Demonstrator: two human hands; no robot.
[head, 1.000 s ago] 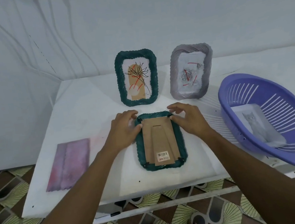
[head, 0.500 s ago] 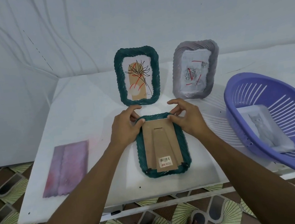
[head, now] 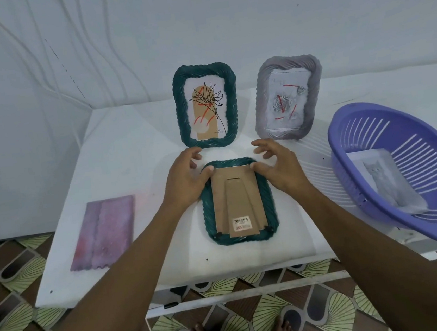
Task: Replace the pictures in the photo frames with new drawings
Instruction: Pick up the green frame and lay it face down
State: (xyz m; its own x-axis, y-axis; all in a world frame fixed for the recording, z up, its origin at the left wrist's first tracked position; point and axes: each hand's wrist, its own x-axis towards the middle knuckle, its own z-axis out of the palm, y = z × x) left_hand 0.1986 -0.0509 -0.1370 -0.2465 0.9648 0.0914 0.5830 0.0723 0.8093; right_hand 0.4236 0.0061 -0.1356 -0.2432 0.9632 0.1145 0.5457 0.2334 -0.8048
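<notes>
Touching the top corners of a face-down green frame [head: 268, 200] on the bench [head: 134, 153] with both thumbs [head: 207, 171], a person's left hand [head: 183, 181] and right hand [head: 280, 170] have fingers [head: 192, 152] spread and lifted, gripping nothing. A second green frame [head: 181, 109] and a grey frame [head: 314, 105] stand behind it; a cat drawing [head: 382, 176] lies in the purple basket [head: 346, 150] at right.

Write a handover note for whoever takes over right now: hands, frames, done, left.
Left hand: open, thumb at the backing board's top left corner.
Right hand: open, thumb at the top right corner.
Green frame lies face down on the table, backing board on.
Second green frame and grey frame stand behind, pictures inside.
Cat drawing lies in the purple basket.
Done: no swap visible. Left: remove backing board, swap pictures.
</notes>
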